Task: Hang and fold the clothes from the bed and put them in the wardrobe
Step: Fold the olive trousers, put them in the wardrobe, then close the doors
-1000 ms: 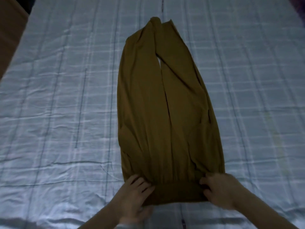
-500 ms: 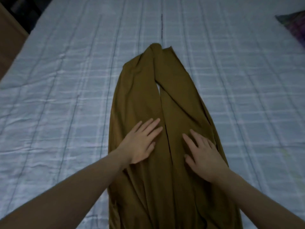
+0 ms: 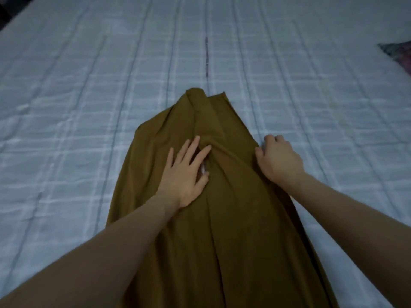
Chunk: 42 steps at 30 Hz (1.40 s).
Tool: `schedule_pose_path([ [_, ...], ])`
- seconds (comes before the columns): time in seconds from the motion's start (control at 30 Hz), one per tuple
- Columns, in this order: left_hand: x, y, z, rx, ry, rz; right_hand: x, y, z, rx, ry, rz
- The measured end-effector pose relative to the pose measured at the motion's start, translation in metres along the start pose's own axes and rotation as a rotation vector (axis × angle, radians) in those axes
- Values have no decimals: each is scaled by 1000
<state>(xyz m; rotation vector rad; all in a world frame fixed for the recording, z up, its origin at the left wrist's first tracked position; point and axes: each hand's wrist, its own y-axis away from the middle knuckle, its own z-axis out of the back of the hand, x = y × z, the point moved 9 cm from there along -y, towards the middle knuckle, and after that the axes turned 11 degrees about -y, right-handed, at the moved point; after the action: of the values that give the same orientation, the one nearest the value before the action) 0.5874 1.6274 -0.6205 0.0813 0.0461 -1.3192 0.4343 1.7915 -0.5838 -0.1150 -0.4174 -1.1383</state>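
While garment (image 3: pixel 222 218) lay lengthwise on bed (image 3: pixel 89 107), your left hand (image 3: pixel 184 174) pressed flat on it, fingers spread; your right hand (image 3: pixel 279 158) curled over its right edge. Looked soft, light, limp, likely to slide; best taken by far end, both corners

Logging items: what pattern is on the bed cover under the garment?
Pale blue quilted bed cover with a white check pattern; head view.

left hand (image 3: pixel 185 174): bare; right hand (image 3: pixel 280 160): bare; forearms: bare, no sleeves
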Motion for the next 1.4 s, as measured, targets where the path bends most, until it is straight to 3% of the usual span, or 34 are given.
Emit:
schedule_pose_path([
  [0.23, 11, -3, -14, -46, 80, 33, 42, -100, -22, -9, -269, 6],
  [0.37, 10, -1, -20, -25, 101, 35, -15, -135, 18, -205, -329, -164],
  [0.53, 12, -6, -22, 5, 106, 34, -75, -156, 35, -194, -275, -392],
  [0.6, 11, -6, -22, 5, 112, 37, -51, -150, 45, -358, -284, -254],
  [0.67, 12, -6, -22, 3, 108, 34, -13, -134, 51, -489, -213, 18],
  [0.73, 12, -6, -22, -1, 104, 33, 21, -125, 31, -361, -179, 264],
  [0.8, 11, -6, -23, 2, 111, 30, 41, -125, 8, -145, -209, 379],
  [0.93, 13, -7, -24, 11, 97, 42, 71, -148, -2, 56, -154, 429],
  [1.1, 13, -7, -25, 25, 99, 38, 111, -175, -16, 457, 97, 389],
  [1.2, 13, -7, -25, 25, 108, 38, 135, -186, -7, 421, 185, 366],
  [1.33, 14, -7, -24, 26, 104, 40, 132, -184, -3, 341, 628, 263],
  [1.4, 14, -7, -25, 31, 106, 37, 128, -186, -7, 355, 590, 218],
])
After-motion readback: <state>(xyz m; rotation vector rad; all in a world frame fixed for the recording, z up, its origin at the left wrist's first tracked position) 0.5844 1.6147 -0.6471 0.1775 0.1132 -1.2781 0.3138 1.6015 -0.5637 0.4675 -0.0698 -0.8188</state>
